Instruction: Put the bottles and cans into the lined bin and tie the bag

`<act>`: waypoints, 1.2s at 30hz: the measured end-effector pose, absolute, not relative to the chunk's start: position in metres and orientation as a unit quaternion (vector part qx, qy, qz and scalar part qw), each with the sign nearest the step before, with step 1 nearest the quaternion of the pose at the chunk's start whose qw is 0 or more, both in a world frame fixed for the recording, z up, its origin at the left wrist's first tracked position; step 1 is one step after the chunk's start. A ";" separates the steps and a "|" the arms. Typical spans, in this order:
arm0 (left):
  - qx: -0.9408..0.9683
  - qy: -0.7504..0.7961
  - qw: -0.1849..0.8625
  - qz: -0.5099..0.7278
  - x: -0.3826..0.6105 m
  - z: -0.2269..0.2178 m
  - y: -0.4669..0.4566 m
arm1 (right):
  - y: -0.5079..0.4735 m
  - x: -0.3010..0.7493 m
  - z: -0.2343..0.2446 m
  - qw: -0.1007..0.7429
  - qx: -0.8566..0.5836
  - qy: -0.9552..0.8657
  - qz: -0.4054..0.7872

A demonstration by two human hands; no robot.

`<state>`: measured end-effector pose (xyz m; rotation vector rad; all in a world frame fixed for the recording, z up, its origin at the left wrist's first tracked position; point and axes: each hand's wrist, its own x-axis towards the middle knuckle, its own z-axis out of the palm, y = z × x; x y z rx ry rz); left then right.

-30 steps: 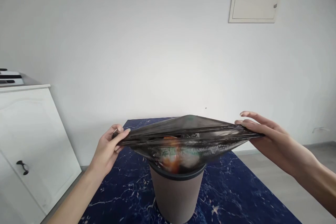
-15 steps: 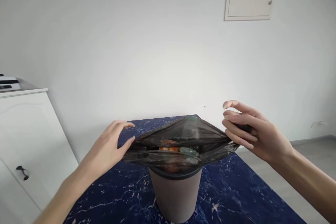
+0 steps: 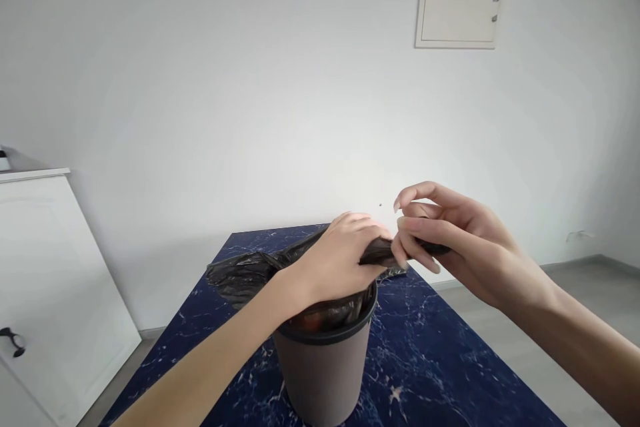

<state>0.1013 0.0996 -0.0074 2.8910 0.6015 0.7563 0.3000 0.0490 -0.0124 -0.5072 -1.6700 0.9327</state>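
A grey-brown trash can (image 3: 325, 373) with a dark rim stands upright, lined with a black garbage bag (image 3: 245, 273). Over its mouth, my left hand (image 3: 335, 263) is closed around the gathered bag near the right side. My right hand (image 3: 445, 233) is just to the right, its lower fingers and thumb closed on the twisted end of the same bag, index finger lifted. The bag's loose left corner droops past the rim. An orange-red thing shows faintly through the plastic; the rest of the contents is hidden.
The can stands on a dark blue marbled tabletop (image 3: 420, 353). At left is a white cabinet (image 3: 65, 280) with a black handle (image 3: 13, 341). A white wall with a panel door (image 3: 459, 17) rises behind, and grey floor (image 3: 590, 307) shows at right.
My left hand has moved right from the bag's left corner and closed around the bag near my right hand. The bag's mouth has gone from spread to bunched. The view has shifted slightly.
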 end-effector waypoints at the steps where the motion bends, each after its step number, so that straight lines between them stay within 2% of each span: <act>1: 0.950 0.193 0.037 0.242 0.099 -0.007 0.102 | 0.047 0.303 -0.014 0.548 -0.224 -0.714 0.373; 5: 0.944 0.213 0.040 0.251 0.091 -0.007 0.101 | 0.046 0.314 -0.025 0.572 -0.257 -0.720 0.298; 8: 0.934 0.212 0.035 0.287 0.087 -0.004 0.096 | 0.051 0.315 -0.037 0.583 -0.267 -0.712 0.287; 13: 0.926 0.228 0.014 0.301 0.081 0.015 0.085 | 0.055 0.294 -0.052 0.513 -0.288 -0.742 0.322; 18: 0.935 0.236 0.028 0.264 0.076 0.033 0.069 | 0.054 0.258 -0.050 0.486 -0.303 -0.752 0.328; 21: 0.938 0.232 0.034 0.255 0.073 0.035 0.059 | 0.060 0.241 -0.046 0.516 -0.277 -0.751 0.304; 26: 0.941 0.223 -0.021 0.255 0.065 0.033 0.051 | 0.067 0.227 -0.042 0.572 -0.237 -0.748 0.237; 31: 0.932 0.245 -0.039 0.266 0.051 0.031 0.044 | 0.065 0.221 -0.039 0.522 -0.219 -0.788 0.241; 36: 0.876 0.366 -0.035 0.313 0.003 0.013 0.042 | 0.071 0.222 -0.041 0.553 -0.209 -0.735 0.332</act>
